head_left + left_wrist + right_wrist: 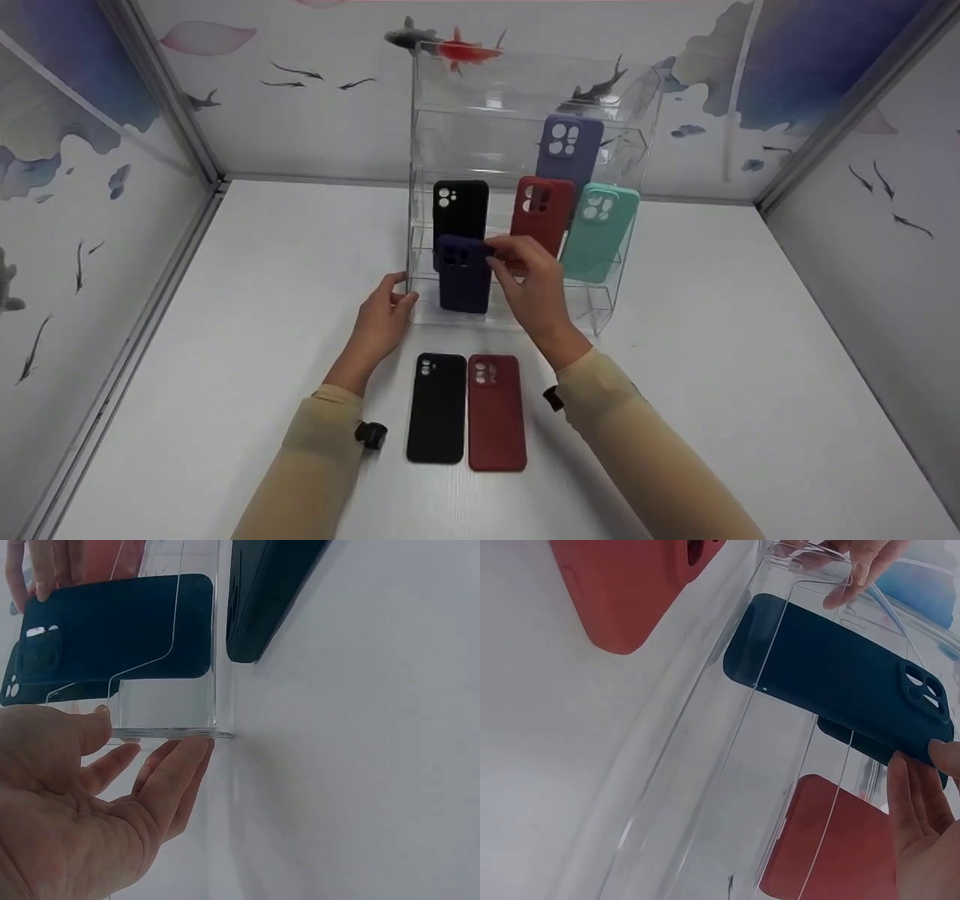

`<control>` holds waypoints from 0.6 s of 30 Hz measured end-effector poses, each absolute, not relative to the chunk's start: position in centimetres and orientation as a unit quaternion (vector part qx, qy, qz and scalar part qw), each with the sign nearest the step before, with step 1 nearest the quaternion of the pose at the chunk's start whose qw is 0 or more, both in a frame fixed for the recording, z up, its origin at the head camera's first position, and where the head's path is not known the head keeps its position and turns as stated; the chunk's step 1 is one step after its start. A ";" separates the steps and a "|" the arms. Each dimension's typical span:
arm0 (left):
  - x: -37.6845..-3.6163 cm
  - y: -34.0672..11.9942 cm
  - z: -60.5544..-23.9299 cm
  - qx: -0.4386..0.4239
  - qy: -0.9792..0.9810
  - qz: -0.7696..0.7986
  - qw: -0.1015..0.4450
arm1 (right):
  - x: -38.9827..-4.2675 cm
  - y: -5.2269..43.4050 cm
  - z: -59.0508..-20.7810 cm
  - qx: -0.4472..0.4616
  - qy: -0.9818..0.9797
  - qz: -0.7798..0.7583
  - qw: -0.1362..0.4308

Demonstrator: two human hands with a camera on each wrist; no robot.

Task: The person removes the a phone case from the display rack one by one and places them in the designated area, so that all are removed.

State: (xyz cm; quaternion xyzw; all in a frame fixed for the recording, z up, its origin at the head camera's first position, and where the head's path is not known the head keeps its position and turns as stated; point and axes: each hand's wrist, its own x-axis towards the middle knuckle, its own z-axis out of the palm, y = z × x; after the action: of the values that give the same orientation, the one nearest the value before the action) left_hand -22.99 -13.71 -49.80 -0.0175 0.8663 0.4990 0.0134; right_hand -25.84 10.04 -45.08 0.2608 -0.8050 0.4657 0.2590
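Note:
My right hand pinches a dark blue phone case by its upper right edge, thumb on one face and fingers on the other. The case stands in the lowest tier of a clear acrylic display rack, its lower end behind the front lip in the right wrist view. At the rack's lower left side, my left hand grips the edge of the clear side panel between thumb and fingers. Behind the blue case stands a black case. To the right are a red case and a mint green case.
A lavender case stands higher up on the rack. On the white table, in front of the rack, another black case and another red case lie side by side between the forearms. Printed panels enclose the table.

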 end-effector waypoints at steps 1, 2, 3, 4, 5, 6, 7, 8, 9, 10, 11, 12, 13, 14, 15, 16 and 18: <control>-23.0 -13.7 -49.8 -0.020 0.866 0.499 0.013 | -25.8 10.2 -45.0 0.262 -0.803 0.467 0.261; -23.0 -13.7 -49.8 -0.021 0.867 0.498 0.014 | -25.7 10.4 -44.8 0.262 -0.802 0.468 0.264; -23.0 -13.7 -49.7 -0.023 0.867 0.498 0.014 | -25.6 10.5 -44.6 0.262 -0.800 0.469 0.267; -23.0 -13.7 -49.7 -0.024 0.867 0.497 0.015 | -25.5 10.8 -44.5 0.262 -0.798 0.471 0.271; -23.0 -13.7 -49.7 -0.025 0.868 0.496 0.016 | -25.3 11.0 -44.3 0.262 -0.794 0.473 0.276; -23.1 -13.7 -49.7 -0.027 0.868 0.496 0.017 | -25.2 11.2 -44.1 0.262 -0.792 0.475 0.281; -23.1 -13.7 -49.7 -0.029 0.867 0.496 0.018 | -25.1 11.4 -43.8 0.263 -0.789 0.476 0.285; -23.1 -13.7 -49.6 -0.029 0.867 0.496 0.018 | -25.0 11.5 -43.6 0.263 -0.787 0.477 0.290; -23.2 -13.7 -49.6 -0.030 0.868 0.495 0.018 | -24.8 11.7 -43.3 0.263 -0.786 0.477 0.294; -23.2 -13.7 -49.6 -0.032 0.868 0.495 0.018 | -24.7 11.9 -43.0 0.263 -0.784 0.477 0.297; -23.2 -13.7 -49.6 -0.032 0.868 0.494 0.018 | -24.5 12.0 -42.8 0.264 -0.783 0.478 0.299; -23.2 -13.7 -49.6 -0.032 0.868 0.495 0.019 | -24.3 12.1 -42.5 0.264 -0.782 0.479 0.299; -23.2 -13.7 -49.6 -0.032 0.868 0.494 0.019 | -24.1 12.3 -42.2 0.264 -0.782 0.480 0.298; -23.2 -13.7 -49.7 -0.032 0.869 0.494 0.019 | -23.9 12.4 -42.0 0.264 -0.781 0.481 0.297; -23.2 -13.7 -49.7 -0.032 0.869 0.493 0.020 | -23.7 12.6 -41.8 0.262 -0.782 0.483 0.294; -23.2 -13.7 -49.7 -0.031 0.869 0.494 0.021 | -23.5 12.7 -41.6 0.260 -0.783 0.484 0.290; -23.1 -13.7 -49.7 -0.031 0.868 0.494 0.023 | -23.0 13.2 -41.3 0.254 -0.788 0.486 0.279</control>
State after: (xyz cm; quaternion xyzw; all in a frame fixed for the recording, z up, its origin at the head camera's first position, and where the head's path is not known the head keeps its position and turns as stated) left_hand -23.10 -13.66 -49.72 -0.0309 0.8684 0.4943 0.0227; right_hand -23.03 13.16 -41.26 0.2535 -0.7884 0.4861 0.2790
